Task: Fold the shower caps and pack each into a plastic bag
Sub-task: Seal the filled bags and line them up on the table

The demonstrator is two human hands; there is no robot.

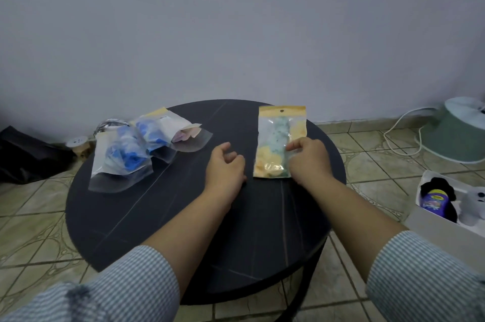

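R hand (305, 157) pinches the right edge of a packed bag (279, 142), thumb and fingertips closed on the plastic; the bag lies flat on the round dark table (183, 230), toward its far right edge. It has a yellow header strip w/ a hang hole and holds a folded yellow-and-green cap. L hand (225, 164) sits just left of that bag, not touching it, fingers loosely curled and holding nothing, heel on the tabletop.

Step in hand looks like finishing this bag: sealing or setting it down. Next move prob. calls for pressing the opening shut, or reaching across for another cap.

Far left of the packed bag, at the table's left edge, a pile of bags (136, 148) w/ blue caps inside, overlapping. Off the table to the right, an open white box (446, 216) on the tiled floor.
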